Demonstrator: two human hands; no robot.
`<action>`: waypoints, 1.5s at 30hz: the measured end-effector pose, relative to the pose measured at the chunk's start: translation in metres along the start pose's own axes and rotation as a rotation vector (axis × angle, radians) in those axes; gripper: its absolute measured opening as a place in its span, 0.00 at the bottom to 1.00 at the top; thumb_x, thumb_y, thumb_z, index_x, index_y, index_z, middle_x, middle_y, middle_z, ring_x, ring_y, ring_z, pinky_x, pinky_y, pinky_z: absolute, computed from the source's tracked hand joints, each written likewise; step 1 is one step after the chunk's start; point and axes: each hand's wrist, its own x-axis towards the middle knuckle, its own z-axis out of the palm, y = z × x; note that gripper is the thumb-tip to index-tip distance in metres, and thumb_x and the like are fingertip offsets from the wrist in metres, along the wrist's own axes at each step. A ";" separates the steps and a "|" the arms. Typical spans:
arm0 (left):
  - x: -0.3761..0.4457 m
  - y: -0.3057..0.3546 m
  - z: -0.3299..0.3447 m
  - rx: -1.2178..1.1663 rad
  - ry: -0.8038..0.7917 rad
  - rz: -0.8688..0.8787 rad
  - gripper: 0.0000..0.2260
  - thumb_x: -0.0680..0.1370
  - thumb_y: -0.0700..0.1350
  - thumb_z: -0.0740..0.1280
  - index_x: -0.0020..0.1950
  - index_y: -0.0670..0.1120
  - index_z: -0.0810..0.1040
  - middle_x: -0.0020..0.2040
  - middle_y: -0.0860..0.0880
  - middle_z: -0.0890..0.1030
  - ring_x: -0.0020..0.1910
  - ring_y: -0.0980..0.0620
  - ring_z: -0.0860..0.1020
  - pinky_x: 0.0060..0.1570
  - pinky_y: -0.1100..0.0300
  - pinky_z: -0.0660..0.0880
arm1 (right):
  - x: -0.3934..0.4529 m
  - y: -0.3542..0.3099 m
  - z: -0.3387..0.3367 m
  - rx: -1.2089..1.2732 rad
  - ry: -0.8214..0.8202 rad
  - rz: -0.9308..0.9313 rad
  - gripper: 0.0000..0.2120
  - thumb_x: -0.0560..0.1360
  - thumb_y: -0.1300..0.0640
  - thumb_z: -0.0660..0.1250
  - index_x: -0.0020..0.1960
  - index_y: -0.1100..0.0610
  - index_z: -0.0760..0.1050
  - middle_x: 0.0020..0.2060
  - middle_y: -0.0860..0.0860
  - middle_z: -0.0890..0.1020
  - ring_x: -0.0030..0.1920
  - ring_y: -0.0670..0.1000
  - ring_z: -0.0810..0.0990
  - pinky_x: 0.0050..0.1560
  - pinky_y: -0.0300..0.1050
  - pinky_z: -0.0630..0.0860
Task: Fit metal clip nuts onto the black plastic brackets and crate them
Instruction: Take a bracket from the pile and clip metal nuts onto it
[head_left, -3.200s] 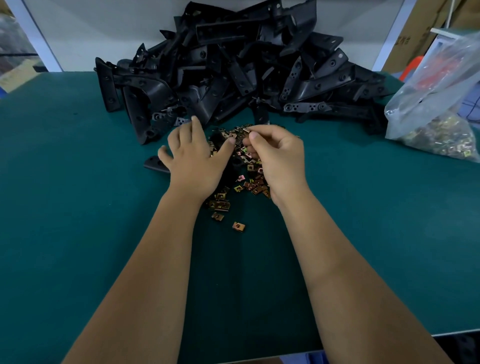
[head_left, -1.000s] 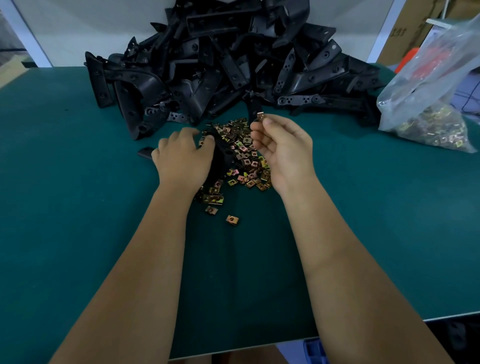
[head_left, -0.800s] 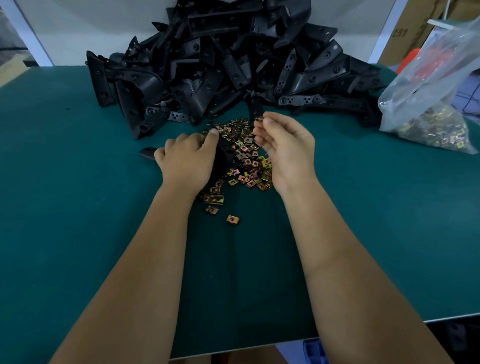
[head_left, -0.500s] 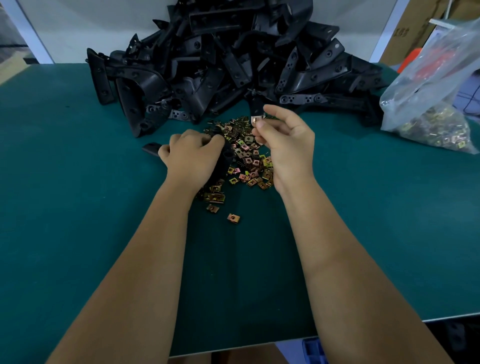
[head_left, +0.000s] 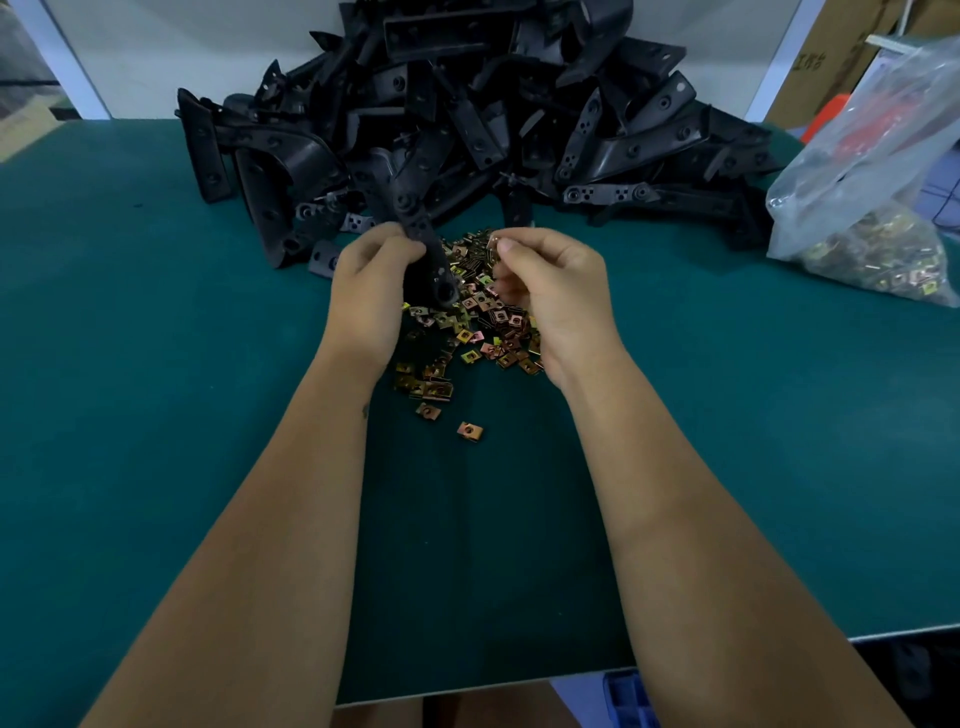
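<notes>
- Black plastic bracket: held tilted above the loose nuts, a round hole at its lower end.
- Clip nut: small, metallic, pinched up at fingertip height, just right of the bracket.
- Loose clip nuts: gold-bronze squares scattered on the green bench.
- Bracket pile: black, heaped behind.

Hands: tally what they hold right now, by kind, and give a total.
Black bracket: 1, gripped by the left hand
Clip nut: 1 visible, pinched by the right hand
Total: 2
</notes>
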 end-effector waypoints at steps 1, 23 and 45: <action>-0.001 0.000 0.000 0.011 -0.031 0.030 0.18 0.77 0.39 0.62 0.32 0.50 0.57 0.29 0.57 0.62 0.31 0.57 0.61 0.35 0.61 0.59 | 0.000 0.000 0.001 -0.007 -0.010 0.002 0.08 0.77 0.63 0.68 0.43 0.53 0.82 0.31 0.45 0.81 0.34 0.43 0.79 0.40 0.36 0.77; -0.003 -0.001 0.011 0.401 -0.196 0.347 0.15 0.72 0.42 0.63 0.31 0.33 0.64 0.32 0.34 0.64 0.35 0.37 0.65 0.38 0.46 0.63 | 0.002 -0.001 0.003 0.116 -0.115 0.086 0.08 0.75 0.69 0.66 0.50 0.58 0.78 0.42 0.53 0.81 0.40 0.48 0.79 0.40 0.40 0.76; -0.002 -0.012 0.012 0.650 -0.134 0.428 0.14 0.75 0.52 0.59 0.36 0.42 0.69 0.34 0.54 0.69 0.48 0.52 0.70 0.63 0.58 0.57 | -0.004 -0.004 0.006 0.184 -0.009 0.057 0.09 0.75 0.71 0.67 0.44 0.57 0.75 0.36 0.50 0.76 0.33 0.42 0.75 0.38 0.36 0.74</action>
